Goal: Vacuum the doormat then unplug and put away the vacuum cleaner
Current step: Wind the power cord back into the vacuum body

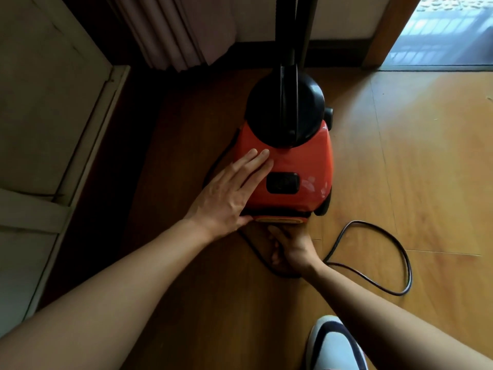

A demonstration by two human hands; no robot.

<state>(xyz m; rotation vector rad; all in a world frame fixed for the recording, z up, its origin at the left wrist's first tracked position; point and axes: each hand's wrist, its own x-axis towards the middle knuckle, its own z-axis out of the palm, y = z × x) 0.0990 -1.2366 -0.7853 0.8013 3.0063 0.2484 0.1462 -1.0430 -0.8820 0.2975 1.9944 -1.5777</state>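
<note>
A red and black vacuum cleaner (298, 166) stands on the wooden floor in the middle of the view, its black hose and tube rising out of the top. My left hand (232, 193) lies flat on the red body with straight fingers. Just below the vacuum's near end, my right hand (289, 244) has its fingers curled around the black power cord (373, 279) where it enters the machine. The cord loops over the floor to the right. No doormat is in sight.
A pale cabinet or door panel (53, 129) runs along the left. A curtain (181, 30) hangs at the back, and a doorway (440, 33) opens at the top right. My shoe (333, 345) is at the bottom edge.
</note>
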